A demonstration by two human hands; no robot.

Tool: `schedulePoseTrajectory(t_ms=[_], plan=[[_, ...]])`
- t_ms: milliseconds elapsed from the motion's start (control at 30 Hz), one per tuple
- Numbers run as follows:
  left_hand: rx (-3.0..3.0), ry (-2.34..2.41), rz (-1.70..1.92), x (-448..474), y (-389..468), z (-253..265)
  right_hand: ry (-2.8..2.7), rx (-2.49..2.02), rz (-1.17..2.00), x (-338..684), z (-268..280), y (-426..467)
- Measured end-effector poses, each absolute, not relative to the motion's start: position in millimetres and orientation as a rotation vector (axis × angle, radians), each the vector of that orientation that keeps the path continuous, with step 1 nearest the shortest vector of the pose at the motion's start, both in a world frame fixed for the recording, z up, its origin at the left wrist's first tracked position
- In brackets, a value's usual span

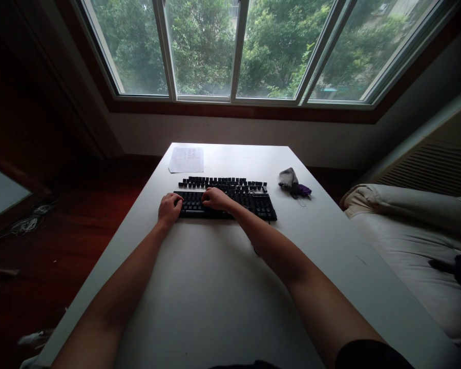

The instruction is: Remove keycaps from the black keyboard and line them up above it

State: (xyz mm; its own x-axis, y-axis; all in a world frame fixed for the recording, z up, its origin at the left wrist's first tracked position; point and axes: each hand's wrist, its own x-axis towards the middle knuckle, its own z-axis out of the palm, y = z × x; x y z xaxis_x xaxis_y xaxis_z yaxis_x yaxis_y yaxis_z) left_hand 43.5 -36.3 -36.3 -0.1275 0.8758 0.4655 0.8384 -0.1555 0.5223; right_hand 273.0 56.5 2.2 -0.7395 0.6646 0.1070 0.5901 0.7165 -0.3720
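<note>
A black keyboard (253,204) lies on the white table (215,266). At its left end my left hand (170,207) is closed around the edge, fingers curled over the side. My right hand (216,199) is over the left-middle part of the keys, fingers bent down and pressed together. What its fingertips hold, if anything, is hidden from me. Just behind the keyboard, loose black keycaps (223,183) stand in rows on the tabletop. My right forearm covers part of the keyboard's front edge.
A printed paper sheet (186,160) lies at the table's back left. Toward the back right are a grey cloth (288,178) and a purple bundle (302,190). A cream padded seat or bed (399,225) stands along the right side, and a window (234,51) spans the far wall.
</note>
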Motion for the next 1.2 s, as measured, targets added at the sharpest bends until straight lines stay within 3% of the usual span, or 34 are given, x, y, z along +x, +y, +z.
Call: schedulePoseTrajectory(t_ms=[467,700,933,1200], plan=[[2.027,2.045,1.128,45.1,-36.6,-35.7,-2.650,-1.033,0.261,276.4,6.8,25.8],[2.065,2.037,1.109,44.7,-36.1,-36.2,-2.357,-0.989,0.483,270.3,7.5,24.2],[2.068,2.047,1.094,45.4,-35.4,-37.0,-2.036,-0.605,1.155,238.8,10.3,20.8],[2.066,2.058,1.085,47.0,-36.1,-35.1,-2.084,-0.684,1.328,223.3,-7.7,19.1]])
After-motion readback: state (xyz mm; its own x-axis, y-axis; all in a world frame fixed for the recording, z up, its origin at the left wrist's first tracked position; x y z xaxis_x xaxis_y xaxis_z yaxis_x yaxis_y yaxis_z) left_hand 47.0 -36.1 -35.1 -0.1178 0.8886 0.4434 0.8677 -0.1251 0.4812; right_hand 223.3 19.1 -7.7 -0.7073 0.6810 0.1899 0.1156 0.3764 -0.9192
